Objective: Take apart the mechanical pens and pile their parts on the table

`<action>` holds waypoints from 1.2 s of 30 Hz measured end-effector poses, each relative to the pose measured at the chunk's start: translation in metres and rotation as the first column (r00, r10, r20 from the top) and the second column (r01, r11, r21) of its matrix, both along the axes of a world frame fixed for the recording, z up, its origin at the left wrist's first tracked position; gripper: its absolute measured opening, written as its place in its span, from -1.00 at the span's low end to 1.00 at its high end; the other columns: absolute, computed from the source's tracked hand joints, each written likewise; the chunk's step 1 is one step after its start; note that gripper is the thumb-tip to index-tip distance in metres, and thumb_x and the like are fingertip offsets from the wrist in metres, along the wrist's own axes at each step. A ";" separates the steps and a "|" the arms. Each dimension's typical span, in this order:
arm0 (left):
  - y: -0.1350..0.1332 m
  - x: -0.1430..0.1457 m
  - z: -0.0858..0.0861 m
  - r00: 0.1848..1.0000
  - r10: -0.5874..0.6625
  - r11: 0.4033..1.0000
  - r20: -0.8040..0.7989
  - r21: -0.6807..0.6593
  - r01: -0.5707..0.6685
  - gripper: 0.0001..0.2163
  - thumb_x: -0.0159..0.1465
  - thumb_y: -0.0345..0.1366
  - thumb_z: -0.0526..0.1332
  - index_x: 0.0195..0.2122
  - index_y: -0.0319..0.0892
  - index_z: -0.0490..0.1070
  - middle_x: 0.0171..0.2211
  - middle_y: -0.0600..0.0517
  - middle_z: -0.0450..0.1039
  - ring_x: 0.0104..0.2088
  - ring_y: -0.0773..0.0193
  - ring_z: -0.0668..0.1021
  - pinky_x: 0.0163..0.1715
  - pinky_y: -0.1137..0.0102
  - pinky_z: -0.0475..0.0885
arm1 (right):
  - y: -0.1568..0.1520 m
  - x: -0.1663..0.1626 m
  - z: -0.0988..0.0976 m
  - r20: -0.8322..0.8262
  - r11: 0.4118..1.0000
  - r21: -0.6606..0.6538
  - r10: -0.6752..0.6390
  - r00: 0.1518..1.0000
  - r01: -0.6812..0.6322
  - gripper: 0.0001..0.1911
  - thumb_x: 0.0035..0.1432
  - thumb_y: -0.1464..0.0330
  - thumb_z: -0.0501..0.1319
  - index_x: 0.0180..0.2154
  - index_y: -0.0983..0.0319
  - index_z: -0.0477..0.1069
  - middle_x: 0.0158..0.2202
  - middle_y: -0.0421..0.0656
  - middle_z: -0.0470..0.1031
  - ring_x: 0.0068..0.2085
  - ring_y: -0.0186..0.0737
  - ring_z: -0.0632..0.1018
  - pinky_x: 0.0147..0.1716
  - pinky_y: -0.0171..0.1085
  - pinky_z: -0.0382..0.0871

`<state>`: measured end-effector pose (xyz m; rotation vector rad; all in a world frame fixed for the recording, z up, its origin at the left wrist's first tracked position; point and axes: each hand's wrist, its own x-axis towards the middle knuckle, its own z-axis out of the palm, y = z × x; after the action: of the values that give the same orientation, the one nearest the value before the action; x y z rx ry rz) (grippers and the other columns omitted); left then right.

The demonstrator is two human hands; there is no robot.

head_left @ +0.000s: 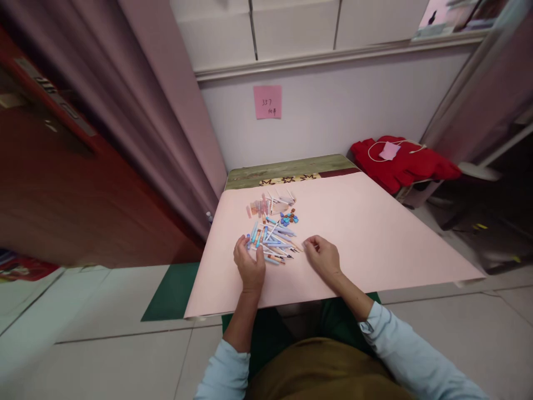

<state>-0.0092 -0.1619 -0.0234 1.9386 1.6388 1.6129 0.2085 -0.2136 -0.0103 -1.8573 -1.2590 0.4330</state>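
A loose pile of pen parts (272, 236) lies on a pink sheet (375, 233) covering a small table: blue barrels, thin white refills, small blue and brown caps (288, 218), and pinkish pieces (260, 207) at the far side. My left hand (249, 262) rests at the pile's near left edge, fingers curled onto a blue piece. My right hand (321, 256) lies just right of the pile, fingers bent inward in a pinch near the tips of the refills; what it holds is too small to make out.
The table's wooden top (287, 168) shows beyond the sheet, against a wall with a pink sticky note (267, 101). A curtain (158, 111) hangs at the left. Red cloth with a face mask (400, 158) sits on a seat at the right. Tiled floor surrounds the table.
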 end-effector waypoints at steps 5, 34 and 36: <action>0.001 -0.001 0.001 0.999 -0.023 0.998 -0.030 -0.055 0.022 -0.70 0.24 -0.29 0.17 0.00 -0.20 0.29 0.05 -0.20 0.35 0.14 0.02 0.37 0.17 0.08 0.23 | 0.002 -0.003 0.002 0.050 0.999 -0.034 -0.013 0.999 0.015 -0.78 0.14 0.21 0.14 -0.39 0.13 0.51 -0.47 -0.25 0.53 -0.44 -0.29 0.47 -0.44 -0.33 0.17; 0.020 -0.002 -0.011 0.959 0.224 0.950 0.174 -0.261 -0.174 -0.74 0.27 -0.20 0.13 -0.07 -0.20 0.35 -0.04 -0.11 0.37 -0.04 0.18 0.45 0.08 0.22 0.31 | 0.005 0.010 0.001 0.040 0.991 -0.075 0.115 0.992 -0.112 -0.76 0.21 0.20 0.12 -0.37 0.14 0.49 -0.42 -0.24 0.55 -0.42 -0.31 0.46 -0.45 -0.33 0.10; 0.020 -0.003 -0.010 0.957 0.232 0.948 0.171 -0.261 -0.183 -0.74 0.29 -0.19 0.11 -0.08 -0.20 0.36 -0.06 -0.11 0.37 -0.04 0.18 0.45 0.08 0.22 0.31 | 0.006 0.010 0.001 0.044 0.989 -0.088 0.121 0.992 -0.117 -0.77 0.21 0.20 0.13 -0.37 0.14 0.50 -0.42 -0.24 0.55 -0.40 -0.29 0.47 -0.45 -0.33 0.10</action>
<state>-0.0121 -0.1415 -0.0334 1.4770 1.9055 1.5305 0.2187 -0.2074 -0.0088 -1.8803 -1.4096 0.5154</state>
